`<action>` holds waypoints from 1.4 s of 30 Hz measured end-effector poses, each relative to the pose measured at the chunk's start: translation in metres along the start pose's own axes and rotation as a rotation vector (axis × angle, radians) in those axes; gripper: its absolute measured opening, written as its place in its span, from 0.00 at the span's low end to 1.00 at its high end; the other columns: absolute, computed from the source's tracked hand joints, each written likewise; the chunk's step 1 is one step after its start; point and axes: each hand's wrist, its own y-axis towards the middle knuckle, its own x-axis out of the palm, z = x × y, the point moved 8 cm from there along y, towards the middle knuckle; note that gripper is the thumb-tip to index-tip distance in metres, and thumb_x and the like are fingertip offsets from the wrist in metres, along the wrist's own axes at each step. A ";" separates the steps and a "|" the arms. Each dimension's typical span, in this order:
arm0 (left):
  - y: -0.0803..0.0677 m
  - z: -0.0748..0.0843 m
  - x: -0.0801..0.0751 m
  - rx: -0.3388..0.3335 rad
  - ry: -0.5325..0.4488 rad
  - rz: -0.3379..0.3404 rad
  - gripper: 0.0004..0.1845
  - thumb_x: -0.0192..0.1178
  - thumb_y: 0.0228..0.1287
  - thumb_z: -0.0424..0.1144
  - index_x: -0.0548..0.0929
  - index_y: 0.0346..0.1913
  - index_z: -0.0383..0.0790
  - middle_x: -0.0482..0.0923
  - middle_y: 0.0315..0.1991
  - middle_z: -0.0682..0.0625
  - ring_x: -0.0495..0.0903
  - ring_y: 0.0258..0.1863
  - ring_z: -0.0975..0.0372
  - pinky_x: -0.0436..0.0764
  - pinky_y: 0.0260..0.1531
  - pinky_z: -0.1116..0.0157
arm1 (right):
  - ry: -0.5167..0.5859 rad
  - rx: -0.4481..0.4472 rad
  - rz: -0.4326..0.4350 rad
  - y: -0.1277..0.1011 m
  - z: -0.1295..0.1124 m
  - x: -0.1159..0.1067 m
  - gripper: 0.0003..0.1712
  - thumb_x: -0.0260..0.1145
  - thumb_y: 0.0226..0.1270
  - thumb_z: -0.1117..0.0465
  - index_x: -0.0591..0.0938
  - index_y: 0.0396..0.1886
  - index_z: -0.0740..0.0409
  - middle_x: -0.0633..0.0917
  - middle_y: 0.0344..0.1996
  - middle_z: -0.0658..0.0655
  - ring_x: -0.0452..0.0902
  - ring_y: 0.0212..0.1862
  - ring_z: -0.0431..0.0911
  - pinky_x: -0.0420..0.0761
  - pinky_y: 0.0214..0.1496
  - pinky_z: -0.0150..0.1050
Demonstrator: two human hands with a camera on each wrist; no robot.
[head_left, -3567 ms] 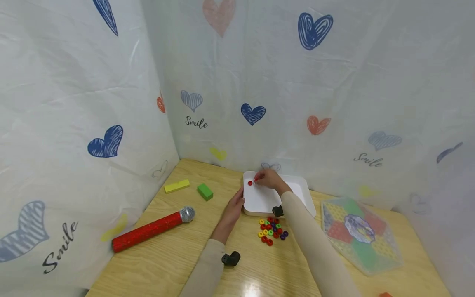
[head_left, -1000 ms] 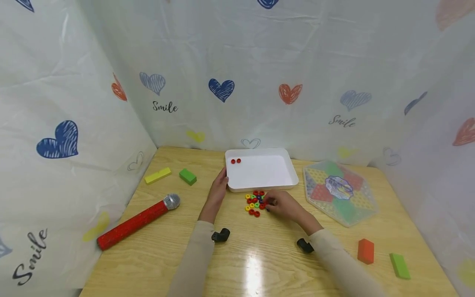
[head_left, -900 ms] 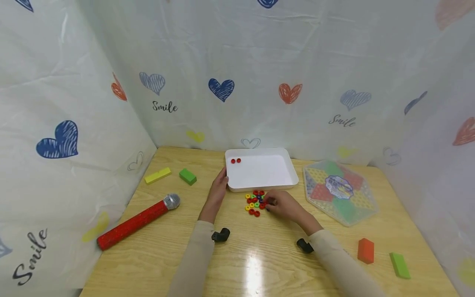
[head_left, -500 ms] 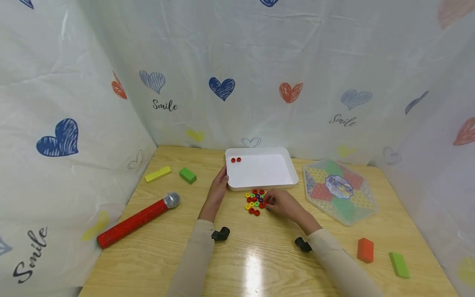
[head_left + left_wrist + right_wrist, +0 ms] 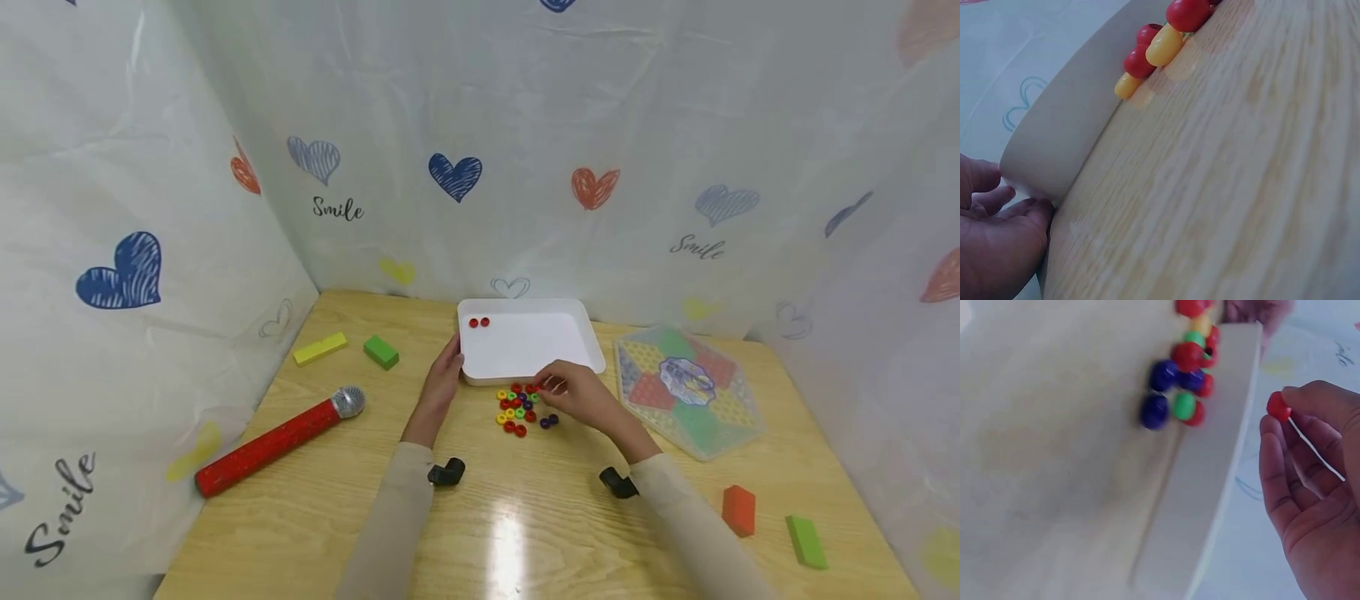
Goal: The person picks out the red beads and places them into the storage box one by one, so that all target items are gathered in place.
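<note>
The right hand (image 5: 579, 394) is raised just over the near rim of the white tray (image 5: 570, 342), and its fingers (image 5: 1285, 456) are curled, pinching 1 red bead (image 5: 1277, 405) at the fingertips; in the right wrist view the bead sits at the very tip of the thumb and forefinger, just beyond the tray's edge and clear of the counter (image 5: 315, 500). The left hand (image 5: 442, 385) lies against the tray's near left corner, its fingers (image 5: 997, 206) loosely straight and touching the wall, gripping nothing. Inside the tray, 2 red beads (image 5: 478, 322) lie side by side near the far left corner. A pile of beads (image 5: 519, 408) in red, yellow, green and purple lies on the counter just in front of the tray, between the 2 hands. To the right of the tray lies a hexagonal game board (image 5: 686, 392); to the left, well apart, a red toy microphone (image 5: 277, 442).
</note>
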 end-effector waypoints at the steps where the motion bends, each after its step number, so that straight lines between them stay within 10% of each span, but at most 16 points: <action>1: 0.000 0.001 0.000 0.003 0.000 -0.002 0.27 0.41 0.78 0.36 0.55 0.76 0.48 0.52 0.76 0.52 0.48 0.75 0.63 0.51 0.74 0.61 | 0.002 -0.003 0.008 0.003 0.000 -0.004 0.09 0.66 0.64 0.64 0.84 0.44 0.59 0.84 0.39 0.53 0.80 0.39 0.43 0.84 0.41 0.36; 27: -0.009 0.007 0.000 0.047 0.021 -0.006 0.27 0.41 0.77 0.35 0.55 0.76 0.44 0.52 0.76 0.48 0.48 0.75 0.58 0.51 0.74 0.58 | 0.021 0.228 -0.120 0.139 0.047 -0.024 0.11 0.66 0.66 0.62 0.82 0.46 0.60 0.83 0.42 0.55 0.79 0.46 0.50 0.83 0.48 0.43; 42: -0.010 0.003 -0.003 0.079 0.022 -0.040 0.27 0.39 0.77 0.34 0.54 0.76 0.41 0.50 0.76 0.47 0.46 0.76 0.55 0.50 0.74 0.55 | -0.033 0.130 -0.190 0.174 0.060 0.011 0.07 0.68 0.62 0.64 0.85 0.40 0.58 0.83 0.40 0.55 0.78 0.43 0.49 0.81 0.46 0.42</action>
